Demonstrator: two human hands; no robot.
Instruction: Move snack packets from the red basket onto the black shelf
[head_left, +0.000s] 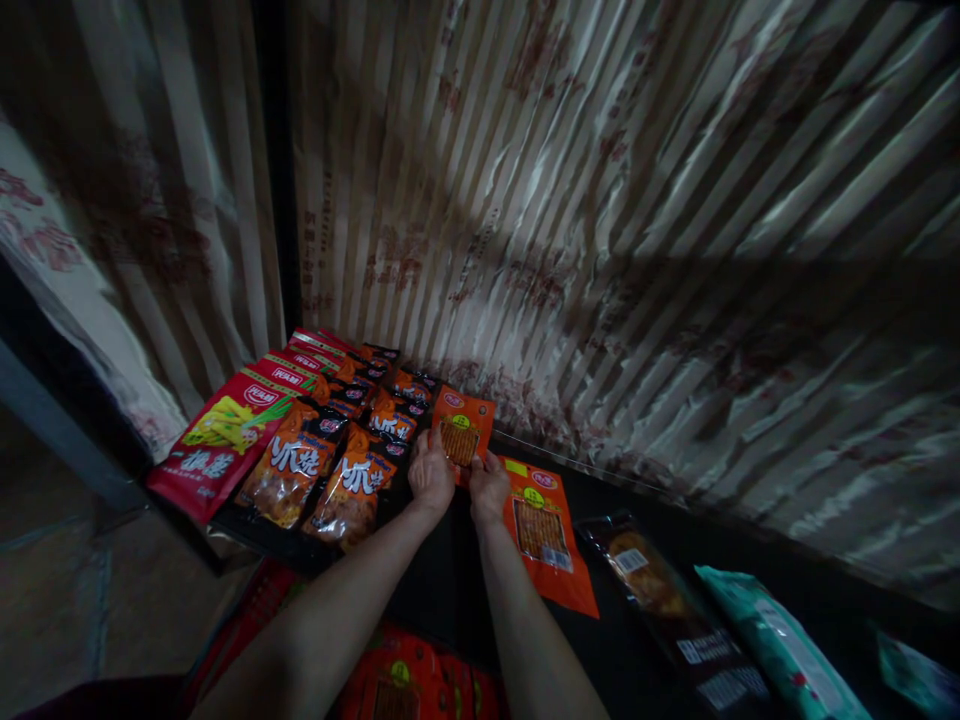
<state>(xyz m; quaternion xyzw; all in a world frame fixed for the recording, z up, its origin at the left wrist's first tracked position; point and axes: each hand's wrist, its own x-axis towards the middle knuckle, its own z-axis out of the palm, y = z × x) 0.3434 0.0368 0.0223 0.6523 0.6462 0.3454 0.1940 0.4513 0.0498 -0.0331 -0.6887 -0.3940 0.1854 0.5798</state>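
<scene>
Both my hands hold one orange snack packet [459, 436] with a clear window, near the back of a black shelf. At its left edge my left hand [433, 472] is closed on it. My right hand [489, 487] grips its lower right corner. Just right of my right hand lies a second orange snack packet [541, 530] of the same look. To the left of my left hand, overlapping rows of black-and-orange snack bags [352, 485] lie on the shelf.
Red bags [232, 430] overlap at the shelf's left end. Rightward lie a black packet [660, 590] and a teal packet [780, 640]. More orange packets [405, 690] sit below the shelf's front edge. A pleated printed sheet [600, 230] hangs behind.
</scene>
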